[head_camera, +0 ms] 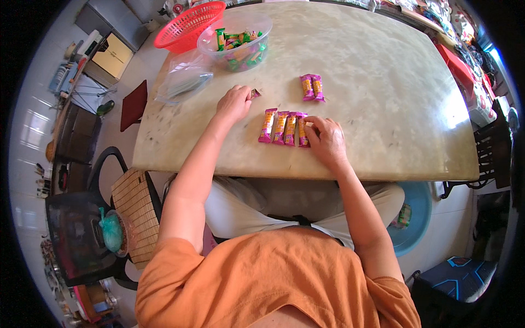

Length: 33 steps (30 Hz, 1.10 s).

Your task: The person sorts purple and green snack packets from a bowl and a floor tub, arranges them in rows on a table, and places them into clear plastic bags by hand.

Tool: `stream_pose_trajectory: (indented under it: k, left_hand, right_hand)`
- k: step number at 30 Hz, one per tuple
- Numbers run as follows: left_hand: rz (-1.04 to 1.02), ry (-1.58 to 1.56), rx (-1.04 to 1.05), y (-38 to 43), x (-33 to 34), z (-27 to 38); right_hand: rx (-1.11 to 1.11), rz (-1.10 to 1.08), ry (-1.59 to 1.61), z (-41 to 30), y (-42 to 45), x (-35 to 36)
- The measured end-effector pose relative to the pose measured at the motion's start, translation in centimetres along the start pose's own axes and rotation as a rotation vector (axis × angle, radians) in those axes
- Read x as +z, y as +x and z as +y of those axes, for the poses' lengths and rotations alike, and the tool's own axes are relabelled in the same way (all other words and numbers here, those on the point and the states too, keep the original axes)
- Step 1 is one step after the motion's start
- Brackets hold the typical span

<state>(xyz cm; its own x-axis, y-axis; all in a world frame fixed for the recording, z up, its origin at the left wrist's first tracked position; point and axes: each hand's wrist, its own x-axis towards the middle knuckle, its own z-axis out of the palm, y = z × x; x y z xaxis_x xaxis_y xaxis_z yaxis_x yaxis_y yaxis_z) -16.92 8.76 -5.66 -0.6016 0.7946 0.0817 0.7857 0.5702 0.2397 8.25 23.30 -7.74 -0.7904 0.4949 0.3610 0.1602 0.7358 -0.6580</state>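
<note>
My left hand (236, 103) is above the table with its fingertips closed on a small wrapped snack (255, 93), most of it hidden by the fingers. On the tabletop several purple-and-yellow wrapped snack bars (280, 128) lie side by side in a row. The thumb and index finger of my right hand (328, 137) pinch the right edge of the rightmost bar (303, 130), covering part of it. Beyond the row, a pair of similar wrapped bars (312, 87) lies close together. A clear plastic bowl (262, 30) at the back left contains green and purple wrapped snacks (242, 43).
A red plastic basket (184, 26) stands behind the bowl. Clear plastic bags (184, 82) lie near the table's left edge. The marble-patterned table (381, 102) has its near edge before my lap. A blue basin (418, 221) is on the floor at right, a black chair (74, 238) at left.
</note>
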Motion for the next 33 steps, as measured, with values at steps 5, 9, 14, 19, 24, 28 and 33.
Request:
stream_pose_trajectory:
  k: [5, 9, 14, 19, 24, 28, 33]
  left_hand:
    - [0.061, -0.082, 0.137, -3.6, 1.6, -2.2]
    - [0.151, -0.146, 0.117, -5.8, 1.2, -1.0]
    - [0.193, -0.193, 0.101, -7.1, 2.2, 0.6]
    - [0.268, -0.193, 0.161, -8.4, 3.3, 1.5]
    - [0.193, -0.250, 0.069, -8.5, 2.0, 2.7]
    - [0.240, -0.311, -0.047, -7.8, 2.5, 3.1]
    - [0.251, -0.299, 0.018, -7.1, 3.8, 2.6]
  right_hand:
    - [-0.043, 0.041, 0.013, 0.3, -0.2, 0.2]
    - [-0.055, 0.039, 0.013, 0.3, -0.2, 0.1]
    - [-0.073, 0.050, 0.010, 0.6, -0.2, 0.4]
    - [-0.066, 0.027, 0.002, 0.5, -0.2, 0.2]
    - [-0.072, 0.048, 0.000, 0.6, -0.3, 0.2]
    - [-0.068, 0.042, 0.003, 0.4, -0.3, 0.2]
    - [-0.027, 0.019, 0.011, 0.3, -0.3, 0.1]
